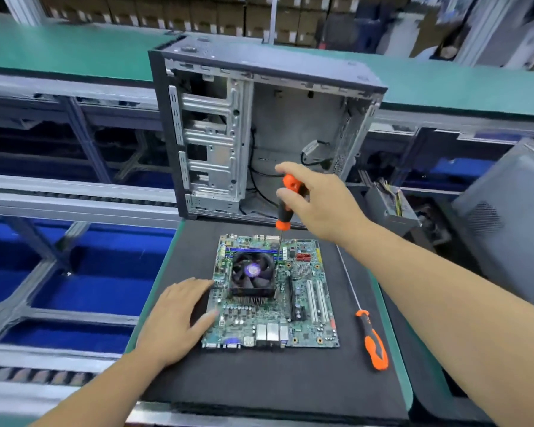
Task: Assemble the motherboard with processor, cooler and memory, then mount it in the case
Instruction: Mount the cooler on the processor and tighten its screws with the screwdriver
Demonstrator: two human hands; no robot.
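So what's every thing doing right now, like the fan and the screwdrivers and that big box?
Motherboard: flat on the black mat, not yet in the case.
Cooler: sitting on the board.
Case: upright, side open, no board inside.
Screwdriver: upright, tip at the cooler's corner.
Right hand: grips that screwdriver.
Left hand: flat, touching the board's edge.
Spare screwdriver: lying on the mat.

Electronics assembly line — roller conveyor (74, 208), stacked cartons (167, 13) behind.
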